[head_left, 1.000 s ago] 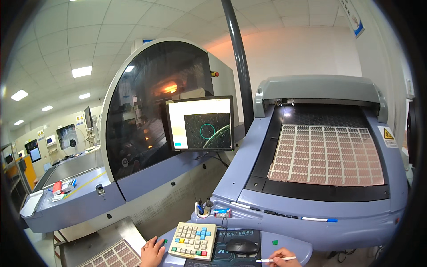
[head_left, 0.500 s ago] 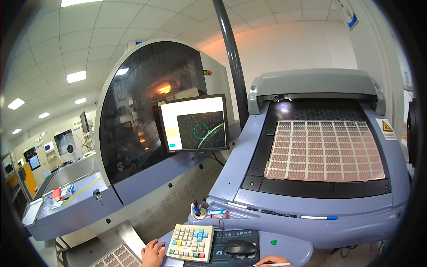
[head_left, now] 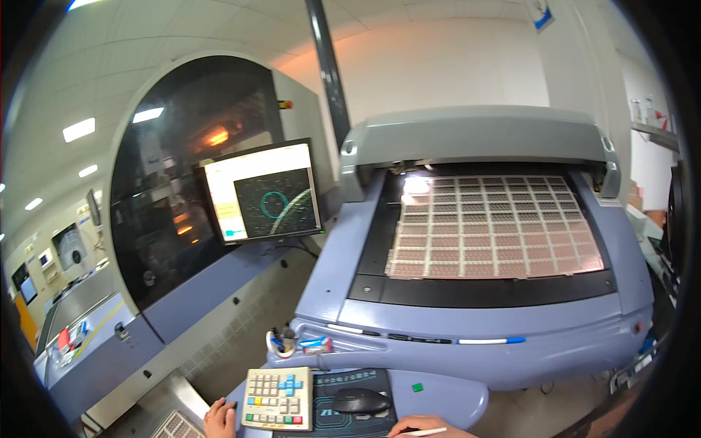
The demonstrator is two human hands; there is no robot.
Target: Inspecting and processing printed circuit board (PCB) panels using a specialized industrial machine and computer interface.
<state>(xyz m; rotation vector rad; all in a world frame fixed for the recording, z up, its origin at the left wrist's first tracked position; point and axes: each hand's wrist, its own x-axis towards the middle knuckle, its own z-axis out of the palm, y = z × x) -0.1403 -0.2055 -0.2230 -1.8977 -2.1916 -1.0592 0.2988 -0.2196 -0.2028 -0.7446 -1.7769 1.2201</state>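
Observation:
My left hand (head_left: pixel 220 418) rests at the left edge of a cream keypad (head_left: pixel 278 399) with coloured keys; its fingers are slightly apart, and a small dark spot shows by a fingertip. At the lower edge, my right hand (head_left: pixel 421 426) is closed round a slim white pen-like stick (head_left: pixel 429 431). A black mouse (head_left: pixel 361 401) lies just beyond that hand on a dark mouse pad (head_left: pixel 380 382). On the machine bed is a coppery panel sheet (head_left: pixel 496 232) with a grid of patterns. Its far edge lies against the grey gantry (head_left: pixel 478 139), with a bright light at the far left corner.
A tilted monitor (head_left: pixel 264 191) shows a ring and a pale arc. Behind it stands a machine with a dark curved door (head_left: pixel 182 175). Markers (head_left: pixel 491 341) lie along the front ledge beside a pen cup (head_left: pixel 280 343). A small green piece (head_left: pixel 417 387) sits right of the mouse.
The view has swung right, so most things sit further left. The gantry has come nearer, up to the sheet's far edge, and a bright light now falls there. Both hands keep their places.

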